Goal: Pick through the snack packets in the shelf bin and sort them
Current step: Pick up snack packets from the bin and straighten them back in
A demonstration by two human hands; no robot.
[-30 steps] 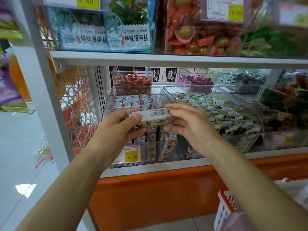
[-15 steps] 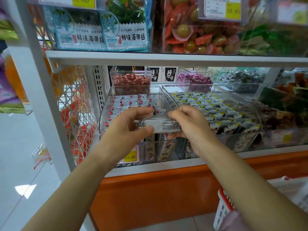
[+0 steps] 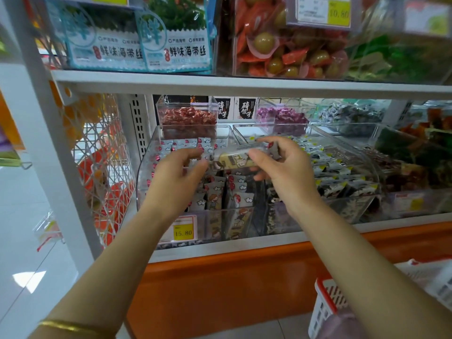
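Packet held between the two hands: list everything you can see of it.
The packet is a long, narrow pouch, glossy like plastic film, with a cream-yellow face with dark print, a clear top edge and a red-and-dark right end. It is held roughly level, right end slightly higher, above the clear bin of similar packets. The right hand pinches its right part; the blurred left hand is at its left end, grip unclear.
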